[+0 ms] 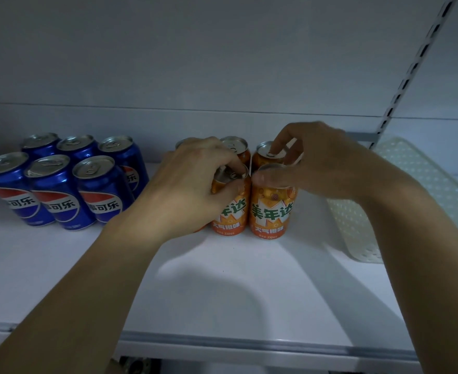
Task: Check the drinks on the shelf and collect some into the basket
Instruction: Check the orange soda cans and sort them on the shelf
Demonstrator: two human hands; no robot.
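Observation:
Several orange soda cans stand in a cluster in the middle of the white shelf (222,279). My left hand (192,179) grips the top of the front left orange can (230,211), fingers curled over its rim. My right hand (317,163) grips the top of the front right orange can (272,211), thumb on its near rim and fingers reaching over the can behind it (263,155). Another orange can (238,148) stands at the back. Both front cans stand upright on the shelf. A white perforated basket (411,190) sits on the shelf at the right, partly hidden by my right forearm.
Several blue cola cans (60,184) stand in two rows at the left of the shelf. A slotted metal upright (411,76) runs up the back wall at the right. The shelf's front edge (249,344) lies near the bottom.

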